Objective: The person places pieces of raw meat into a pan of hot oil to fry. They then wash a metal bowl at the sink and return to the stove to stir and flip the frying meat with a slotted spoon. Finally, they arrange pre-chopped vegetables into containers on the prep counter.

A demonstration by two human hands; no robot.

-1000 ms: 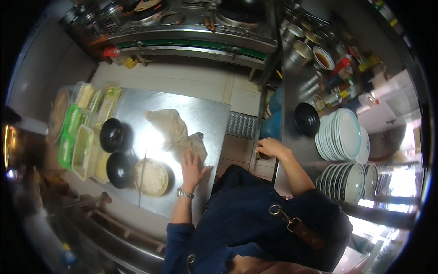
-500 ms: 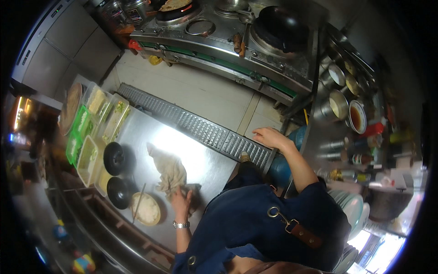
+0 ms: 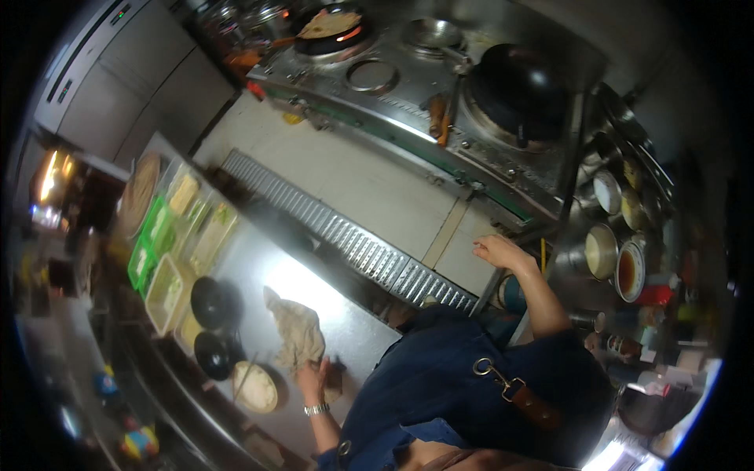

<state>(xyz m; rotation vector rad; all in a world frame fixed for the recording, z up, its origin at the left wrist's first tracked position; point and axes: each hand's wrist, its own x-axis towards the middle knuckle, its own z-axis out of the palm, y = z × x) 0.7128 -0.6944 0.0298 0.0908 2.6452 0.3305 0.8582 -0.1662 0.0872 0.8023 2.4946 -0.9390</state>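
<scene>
Now resting the left hand [image 3: 312, 379], low and left of centre, on the lower end of a cloth [image 3: 298, 333]; fingers spread flat rather than gripping, as far as can be told at this size. Wearing a watch [image 3: 316, 409] just below that hand. Lying crumpled on a steel counter [image 3: 259, 267], the cloth, stretching up toward the frame's middle, beside a bright glare on the metal. Reaching the right hand [image 3: 497, 251] out at centre right, empty, fingers loosely open and pointing left, hovering over the pale floor [image 3: 369, 188] near the end of a drain grate [image 3: 345, 243].

Sitting just left of the cloth, two black bowls [image 3: 212, 303], one above the other, apart from the cloth. Lying below them, touching nothing of the hand, a round plate [image 3: 256, 387] with pale food and a thin stick across it. Standing further left, a row of green and pale tubs [image 3: 169, 235] holding chopped food.

Running across the top of the frame, a steel stove [image 3: 408, 118], with a black wok [image 3: 514, 90] at upper right and a pan [image 3: 330, 27] over a flame at upper centre. Crowding the right edge, several metal pots [image 3: 616, 251] of sauces. Filling the lower centre, a dark blue apron [image 3: 463, 385] with a leather strap.
</scene>
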